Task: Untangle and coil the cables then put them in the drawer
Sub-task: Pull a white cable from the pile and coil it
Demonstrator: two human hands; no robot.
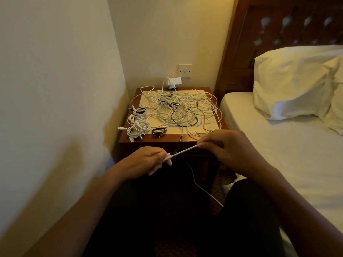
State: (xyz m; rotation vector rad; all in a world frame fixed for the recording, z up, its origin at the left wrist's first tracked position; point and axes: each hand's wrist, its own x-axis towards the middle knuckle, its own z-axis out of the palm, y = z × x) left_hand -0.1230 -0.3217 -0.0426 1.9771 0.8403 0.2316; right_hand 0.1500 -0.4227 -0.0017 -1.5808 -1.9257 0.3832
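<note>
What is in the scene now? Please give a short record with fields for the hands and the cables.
left hand: grips the white cable
right hand: pinches the same cable, stretched straight between both hands
tangled cables: loose heap on the nightstand
coiled cables: small bundles at its front left

No readable text, brand name or number anywhere in view. On the white charger point(173, 82) plugged in above the nightstand point(167, 139), only a faint ring mark (too small and blurred to read as a logo). Nothing legible on the wall switch point(185, 71), nor on the plugs of the tangled cables point(178, 110).
</note>
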